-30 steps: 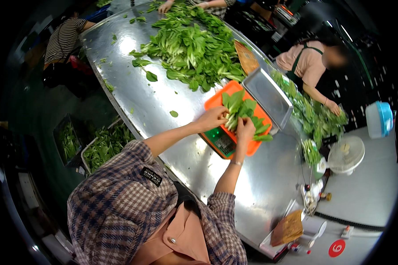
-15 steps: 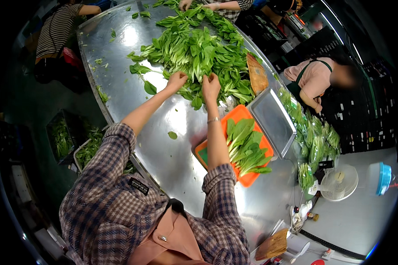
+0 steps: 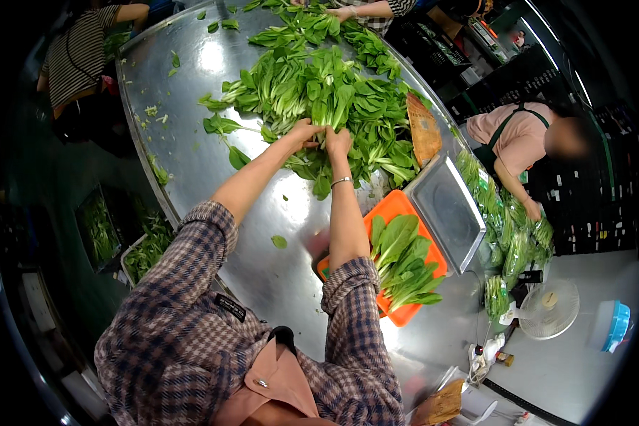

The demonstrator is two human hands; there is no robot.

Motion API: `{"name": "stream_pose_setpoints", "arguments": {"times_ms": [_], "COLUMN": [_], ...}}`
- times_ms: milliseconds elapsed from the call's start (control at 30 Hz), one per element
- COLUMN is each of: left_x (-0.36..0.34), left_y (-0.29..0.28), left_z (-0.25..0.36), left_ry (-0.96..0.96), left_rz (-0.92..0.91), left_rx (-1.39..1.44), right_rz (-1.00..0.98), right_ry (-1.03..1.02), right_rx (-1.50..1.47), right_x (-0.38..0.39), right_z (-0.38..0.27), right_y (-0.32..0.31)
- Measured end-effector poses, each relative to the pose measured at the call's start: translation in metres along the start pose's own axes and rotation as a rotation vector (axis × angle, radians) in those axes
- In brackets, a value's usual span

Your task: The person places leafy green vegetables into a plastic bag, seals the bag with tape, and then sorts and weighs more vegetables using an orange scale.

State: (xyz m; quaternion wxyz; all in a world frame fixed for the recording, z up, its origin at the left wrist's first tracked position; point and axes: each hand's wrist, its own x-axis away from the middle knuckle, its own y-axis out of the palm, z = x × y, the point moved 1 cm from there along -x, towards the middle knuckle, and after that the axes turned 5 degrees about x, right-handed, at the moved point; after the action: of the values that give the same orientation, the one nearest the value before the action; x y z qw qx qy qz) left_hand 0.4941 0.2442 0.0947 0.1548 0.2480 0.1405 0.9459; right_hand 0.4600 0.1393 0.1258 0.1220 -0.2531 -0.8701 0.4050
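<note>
A large heap of leafy greens (image 3: 277,92) with pale stems lies on the metal table. At the heap's near edge my right hand (image 3: 338,142) is closed round the stem ends of a bunch of leafy greens (image 3: 331,103), its leaves pointing away from me. My left hand (image 3: 304,133) meets it from the left, fingers closed at the same stems; the fingertips are partly hidden. Right of my right forearm, an orange tray (image 3: 399,206) carries another bunch of greens (image 3: 405,259).
Beside the tray stands a scale with a metal plate (image 3: 447,213). Bagged greens (image 3: 508,227) line the right edge near a white fan (image 3: 548,309). A co-worker in pink (image 3: 515,135) reaches toward the bags. Other people work at the far side and far left. Crates of greens (image 3: 149,248) sit lower left.
My hands have come closer together, and a bunch of greens now stands gathered at my right hand. The co-worker in pink has stretched an arm to the bagged greens.
</note>
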Motion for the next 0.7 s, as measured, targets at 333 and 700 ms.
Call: {"name": "stream_pose_setpoints", "arguments": {"times_ms": [333,700], "left_x": [0.039,0.037], "left_y": [-0.015,-0.005], "left_z": [-0.004,0.006], "left_ry": [0.094,0.042], "left_rz": [-0.025,-0.033], "left_rx": [-0.102,-0.032], "right_rz": [0.032,-0.145], "right_ry": [-0.043,0.104], "right_rx": [-0.113,-0.417], "right_x": [0.053,0.030], "right_z": [-0.012,-0.001], "right_y": [-0.010,-0.002]}}
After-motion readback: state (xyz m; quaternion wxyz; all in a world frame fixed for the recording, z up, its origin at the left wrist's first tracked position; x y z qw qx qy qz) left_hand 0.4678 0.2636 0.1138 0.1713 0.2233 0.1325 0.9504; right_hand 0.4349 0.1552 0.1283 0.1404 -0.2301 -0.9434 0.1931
